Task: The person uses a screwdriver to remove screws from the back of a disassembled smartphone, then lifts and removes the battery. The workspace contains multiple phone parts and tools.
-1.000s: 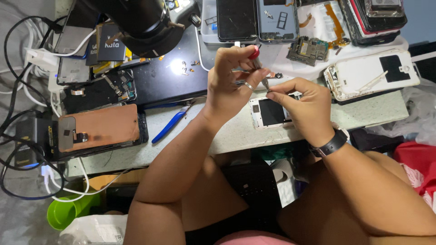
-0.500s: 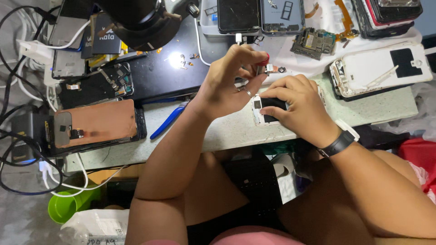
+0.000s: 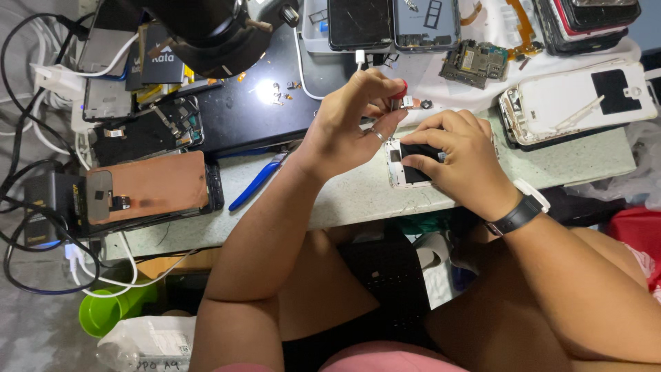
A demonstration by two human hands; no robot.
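Observation:
My left hand (image 3: 351, 120), with a ring on one finger, is raised a little above the bench and pinches a small red-handled tool (image 3: 400, 90) between thumb and fingertips. Just right of it my right hand (image 3: 454, 158), with a black wristband, lies on a small white opened phone (image 3: 401, 169) at the bench's front edge. Its fingers press on the phone's dark inside. The tool's tip sits just above the phone's upper end; the fingers hide where it touches.
A black microscope head (image 3: 206, 31) hangs over a black mat (image 3: 255, 114). A blue pry tool (image 3: 258, 180), a copper-backed phone (image 3: 148, 189), a white phone housing (image 3: 578, 103), a circuit board (image 3: 475, 62) and cables lie around. A green cup (image 3: 110, 310) is below.
My right hand has settled flatter onto the white phone. My left hand stays pinched on the red tool and has shifted slightly towards the phone's top.

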